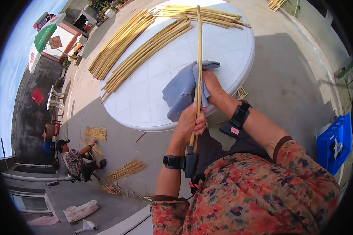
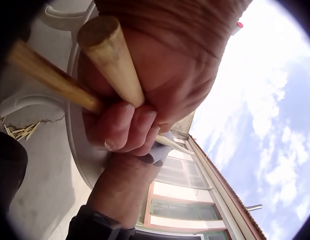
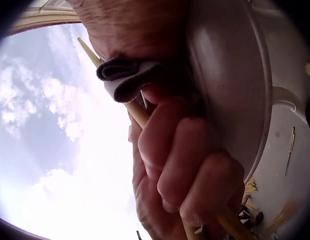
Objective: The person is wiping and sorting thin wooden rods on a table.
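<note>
Two pale yellow wooden sticks rise side by side, close together, over the near edge of the white table. My left hand grips both near their lower ends, its fingers curled round them. In the left wrist view one cut stick end and a second stick come out of that fist. Just above it, my right hand holds a grey-blue cloth against the sticks. Folded cloth shows beside the right hand's curled fingers in the right wrist view; the palm is hidden.
Several bundles of sticks lie on the round white table, toward its far and left sides. Another person sits low at the left near piles of sticks on the ground. A blue crate stands at the right.
</note>
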Demonstrator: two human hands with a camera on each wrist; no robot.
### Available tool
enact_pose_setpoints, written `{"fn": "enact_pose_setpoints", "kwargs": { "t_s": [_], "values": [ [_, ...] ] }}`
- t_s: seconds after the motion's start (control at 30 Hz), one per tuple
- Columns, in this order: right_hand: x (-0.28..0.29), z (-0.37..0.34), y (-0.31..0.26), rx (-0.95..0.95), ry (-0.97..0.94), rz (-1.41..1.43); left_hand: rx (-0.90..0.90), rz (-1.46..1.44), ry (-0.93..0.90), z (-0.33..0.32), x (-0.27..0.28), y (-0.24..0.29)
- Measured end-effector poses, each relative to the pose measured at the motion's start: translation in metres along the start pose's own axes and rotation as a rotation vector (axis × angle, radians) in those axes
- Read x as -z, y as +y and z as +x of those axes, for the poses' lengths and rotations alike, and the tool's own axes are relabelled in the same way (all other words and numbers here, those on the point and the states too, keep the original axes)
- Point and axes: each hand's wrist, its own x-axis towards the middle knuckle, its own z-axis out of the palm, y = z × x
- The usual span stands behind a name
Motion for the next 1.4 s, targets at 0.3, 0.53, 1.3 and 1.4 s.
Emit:
{"fn": "enact_pose_setpoints", "kwargs": {
  "t_s": [0.3,0.53,1.3,1.4],
  "values": [
    [-0.005,0.014,-0.001,0.068,0.026,0.087,0.132,0.227,0.172,-0.103,0.012,-0.029],
    [0.001,0.029,0.003,0.053,0.04,0.101,0.173,0.282,0.259,-0.169,0.024,-0.045],
    [-0.002,0.007,-0.021,-0.074,-0.317,-0.026,-0.403,0.614,0.488,-0.048,0.023,0.034],
    [-0.003,0.001,-0.022,-0.124,-0.326,-0.057,-0.491,0.653,0.464,-0.011,0.026,0.042]
  ]
}}
